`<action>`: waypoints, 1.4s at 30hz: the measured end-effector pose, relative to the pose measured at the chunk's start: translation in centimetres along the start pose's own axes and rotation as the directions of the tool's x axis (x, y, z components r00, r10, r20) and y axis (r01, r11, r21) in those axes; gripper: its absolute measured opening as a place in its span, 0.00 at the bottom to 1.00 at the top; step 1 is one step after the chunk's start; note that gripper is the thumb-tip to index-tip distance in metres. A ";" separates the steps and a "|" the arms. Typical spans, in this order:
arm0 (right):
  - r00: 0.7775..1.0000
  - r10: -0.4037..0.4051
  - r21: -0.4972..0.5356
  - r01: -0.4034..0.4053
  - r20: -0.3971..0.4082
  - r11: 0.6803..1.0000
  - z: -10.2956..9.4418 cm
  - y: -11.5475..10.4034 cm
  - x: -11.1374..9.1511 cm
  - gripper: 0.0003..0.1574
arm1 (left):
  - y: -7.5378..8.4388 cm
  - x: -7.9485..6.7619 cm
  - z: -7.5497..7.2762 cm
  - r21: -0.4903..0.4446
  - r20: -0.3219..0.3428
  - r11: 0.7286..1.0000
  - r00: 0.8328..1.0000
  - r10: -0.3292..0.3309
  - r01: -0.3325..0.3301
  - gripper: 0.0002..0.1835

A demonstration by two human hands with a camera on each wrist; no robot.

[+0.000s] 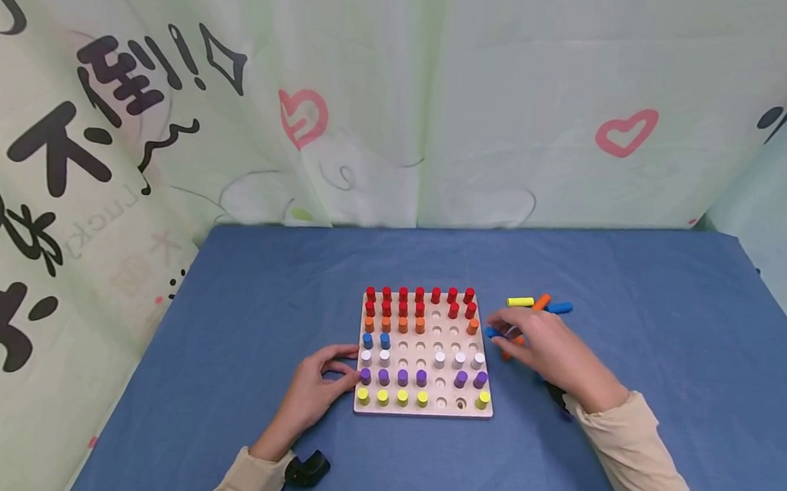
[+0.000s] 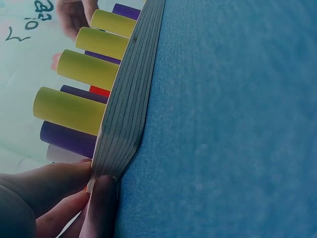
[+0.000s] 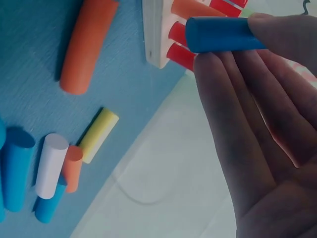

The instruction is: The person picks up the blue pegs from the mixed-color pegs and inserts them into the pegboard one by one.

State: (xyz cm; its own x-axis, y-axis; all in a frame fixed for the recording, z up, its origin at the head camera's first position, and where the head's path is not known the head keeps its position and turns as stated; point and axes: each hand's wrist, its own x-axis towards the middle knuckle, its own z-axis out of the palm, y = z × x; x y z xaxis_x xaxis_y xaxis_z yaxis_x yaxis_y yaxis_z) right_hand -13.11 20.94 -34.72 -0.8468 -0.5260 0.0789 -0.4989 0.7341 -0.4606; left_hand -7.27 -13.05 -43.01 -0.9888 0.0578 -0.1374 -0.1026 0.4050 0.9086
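A wooden pegboard (image 1: 428, 337) lies on the table with rows of red, orange, blue, white, purple and yellow pegs; several holes in its middle and right are bare. My left hand (image 1: 316, 390) grips the board's left edge near the front corner, thumb on the top edge and fingers against the side. Beyond the right edge, my right hand (image 1: 558, 355) pinches a blue peg (image 3: 220, 34) between thumb and fingertips, above the cloth. Under that hand lies an orange peg (image 3: 89, 47), partly hidden in the head view.
Behind the right hand lie a loose yellow peg (image 1: 519, 302), an orange peg (image 1: 542, 301) and a blue peg (image 1: 559, 308). The right wrist view adds a white peg (image 3: 52, 166) among them. Blue cloth (image 1: 221, 324) covers the table, and a printed curtain (image 1: 371, 182) hangs behind.
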 end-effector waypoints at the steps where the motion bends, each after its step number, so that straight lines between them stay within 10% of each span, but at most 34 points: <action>1: 1.000 -0.005 -0.004 0.005 -0.003 1.000 0.0 -0.1 0.0 0.15 | 0.0 0.0 0.0 -0.003 0.000 1.000 1.000 0.001 -0.001 0.21; 42: 0.996 -0.087 0.069 0.085 0.016 0.994 1.4 -3.2 2.7 0.14 | 0.1 0.1 0.0 -0.014 0.003 1.000 1.000 0.002 -0.002 0.20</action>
State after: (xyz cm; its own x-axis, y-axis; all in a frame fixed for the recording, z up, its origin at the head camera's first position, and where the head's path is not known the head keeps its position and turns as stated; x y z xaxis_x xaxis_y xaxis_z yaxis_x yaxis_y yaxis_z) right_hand -13.56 16.54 -34.24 -0.7974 -0.5943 0.1046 -0.5555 0.6550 -0.5122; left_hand -7.36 -12.96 -42.92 -0.9887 0.0611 -0.1369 -0.1023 0.3924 0.9141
